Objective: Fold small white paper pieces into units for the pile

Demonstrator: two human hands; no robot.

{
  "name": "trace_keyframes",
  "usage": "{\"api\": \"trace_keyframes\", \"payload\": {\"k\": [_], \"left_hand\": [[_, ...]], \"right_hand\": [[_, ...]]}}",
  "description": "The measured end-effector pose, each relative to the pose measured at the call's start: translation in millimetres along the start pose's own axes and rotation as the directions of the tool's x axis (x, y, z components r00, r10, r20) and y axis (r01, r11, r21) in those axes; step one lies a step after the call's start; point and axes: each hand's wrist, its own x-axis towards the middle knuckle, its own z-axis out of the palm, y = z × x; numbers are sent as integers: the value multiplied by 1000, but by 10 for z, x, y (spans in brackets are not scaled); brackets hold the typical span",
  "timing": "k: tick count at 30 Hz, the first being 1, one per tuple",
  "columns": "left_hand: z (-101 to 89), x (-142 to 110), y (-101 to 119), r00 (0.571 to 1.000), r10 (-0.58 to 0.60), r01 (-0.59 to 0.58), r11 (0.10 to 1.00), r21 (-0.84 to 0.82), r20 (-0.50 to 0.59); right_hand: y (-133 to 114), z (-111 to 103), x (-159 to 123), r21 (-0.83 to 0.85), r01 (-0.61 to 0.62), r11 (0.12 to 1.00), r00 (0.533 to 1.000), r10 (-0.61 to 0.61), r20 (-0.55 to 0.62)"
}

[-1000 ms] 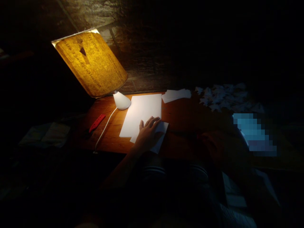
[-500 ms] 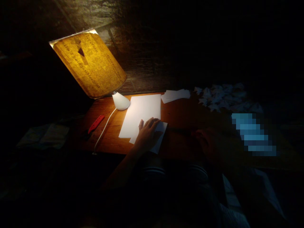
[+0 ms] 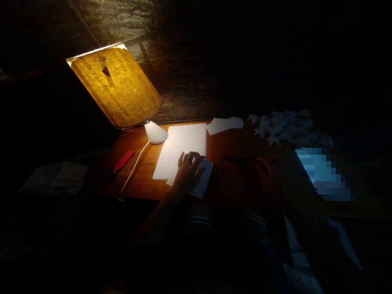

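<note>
My left hand point(image 3: 187, 170) rests on a smaller piece of white paper point(image 3: 206, 180), fingers apart and slightly arched. That piece overlaps the near end of a larger white sheet point(image 3: 187, 139) lying under the lamp. To the right, in deep shadow, my right hand point(image 3: 266, 172) is closed around a slim dark pointed tool point(image 3: 233, 158). The tool's tip points left toward the paper; darkness hides its exact kind.
A lit lamp point(image 3: 155, 133) with a printed yellow shade stands at the back left, its white cord point(image 3: 134, 165) crossing the wooden table point(image 3: 147, 175). A red tool point(image 3: 124, 160), cut paper pieces point(image 3: 225, 125), folded paper shapes point(image 3: 284, 126) and a glowing screen point(image 3: 321, 173) lie around.
My right hand and the dark tool have risen slightly in the picture. My left fingers have curled a little more over the paper. The whole view has shifted slightly.
</note>
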Motion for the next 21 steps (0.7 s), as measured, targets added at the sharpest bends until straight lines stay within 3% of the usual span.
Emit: {"api": "trace_keyframes", "payload": {"k": [2,4,6,7,10,12,16,18,21], "left_hand": [[-72,44,33,999,-10,9,1000,-13,-37],[-174,109,83,996,-13,8,998,-58,-83],[-284,197,135,994,-18,2,990,-142,-106],[-333,249,156,993,-21,-2,982,-191,-116],[-416,437,186,993,-42,-8,915,-404,-113],[-413,593,174,990,-95,27,850,-527,-101],[-353,958,88,988,-129,50,783,-620,-82],[-344,1116,8,992,-118,48,720,-693,-54],[-344,1243,-166,989,-114,-9,611,-791,-99]], "right_hand": [[-82,-12,39,64,-3,998,998,7,-61],[-215,-37,93,211,105,972,993,-89,-82],[-385,-79,181,380,215,900,976,-216,-40],[-474,-103,242,450,215,867,970,-243,5],[-694,-164,496,639,145,755,955,-276,109],[-769,-180,701,734,62,676,901,-354,250],[-771,-134,1051,866,-71,495,844,-432,317],[-737,-63,1156,881,-153,447,849,-397,349],[-670,104,1241,858,-246,452,928,-145,342]]}}
